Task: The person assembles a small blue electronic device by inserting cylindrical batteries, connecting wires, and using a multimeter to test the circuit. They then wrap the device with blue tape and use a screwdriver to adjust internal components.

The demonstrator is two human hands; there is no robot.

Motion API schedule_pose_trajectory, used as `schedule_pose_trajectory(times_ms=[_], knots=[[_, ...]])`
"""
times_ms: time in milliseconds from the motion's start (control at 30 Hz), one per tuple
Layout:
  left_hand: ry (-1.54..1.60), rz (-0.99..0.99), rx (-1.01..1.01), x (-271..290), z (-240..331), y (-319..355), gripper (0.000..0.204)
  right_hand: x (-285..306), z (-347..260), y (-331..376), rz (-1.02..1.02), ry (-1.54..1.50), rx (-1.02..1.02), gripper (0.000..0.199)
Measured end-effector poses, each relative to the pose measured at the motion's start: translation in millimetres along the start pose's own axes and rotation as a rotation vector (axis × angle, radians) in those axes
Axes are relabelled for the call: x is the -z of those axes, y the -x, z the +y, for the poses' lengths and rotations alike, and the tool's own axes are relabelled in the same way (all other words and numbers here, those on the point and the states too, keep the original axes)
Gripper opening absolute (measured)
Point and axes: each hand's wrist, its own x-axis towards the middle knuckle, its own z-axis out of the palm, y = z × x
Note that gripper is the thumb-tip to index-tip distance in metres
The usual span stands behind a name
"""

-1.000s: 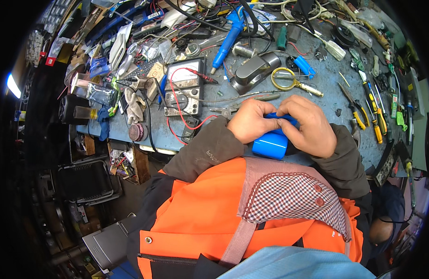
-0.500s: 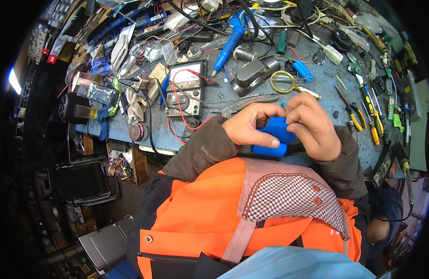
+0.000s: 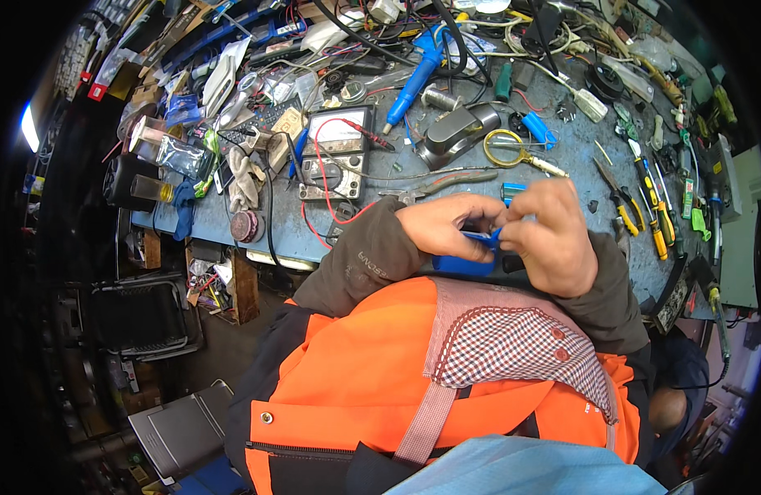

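My left hand [image 3: 448, 224] is closed on a flexible, glossy blue plastic piece [image 3: 461, 265], which hangs below its thumb just in front of my jacket. Its exact kind is hard to tell. My right hand [image 3: 549, 241] pinches an upper edge of the same piece, fingertips meeting those of the left. Part of the blue piece is hidden by both hands. Just beyond the right fingers lies a small blue object [image 3: 512, 191], partly covered. Pliers [image 3: 454, 183] with grey handles rest on the bench past my left hand.
An analog multimeter [image 3: 337, 157] with a red probe lies left of centre. Beyond my hands are a grey metal housing [image 3: 459, 134], a magnifying glass [image 3: 506, 148], a blue cylinder [image 3: 539, 128] and a blue soldering tool [image 3: 413, 91]. Yellow-handled pliers [image 3: 624, 206] and screwdrivers [image 3: 662, 223] lie right.
The blue piece has been lowered and tilted, so less of it shows. My right hand has come left and turned over its edge. A small blue object is uncovered beyond the fingers.
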Motion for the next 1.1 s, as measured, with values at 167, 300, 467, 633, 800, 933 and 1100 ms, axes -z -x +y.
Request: schedule_pose_trajectory(times_ms=[167,300,467,633,800,933,1100], knots=[[-0.638,0.18,-0.187,-3.8,3.5,3.3,0.037,1.8,-20.7,11.8,-0.05,0.198,0.003,0.023],[-0.457,0.112,-0.116,-10.3,4.8,1.2,0.031,3.4,-37.1,11.1,-0.102,0.143,-0.101,0.02],[-0.323,0.101,-0.151,-15.7,7.6,1.0,0.034,-1.0,-35.2,22.0,-0.12,0.038,-0.105,0.014],[-0.448,0.173,-0.049,-20.3,4.4,10.1,0.044,-28.3,-46.8,41.4,0.15,0.041,-0.294,0.02],[-0.542,0.099,-0.052,-1.6,-4.8,17.5,0.053,-40.7,-55.7,54.9,0.167,-0.137,-0.489,0.019],[-0.641,0.147,0.115,-4.0,-2.2,29.9,0.085,-43.0,-52.2,54.0,0.017,-0.107,-0.518,0.021],[-0.631,0.175,0.144,1.1,3.5,22.7,0.089,-38.5,-50.0,57.8,0.04,-0.139,-0.479,0.028]])
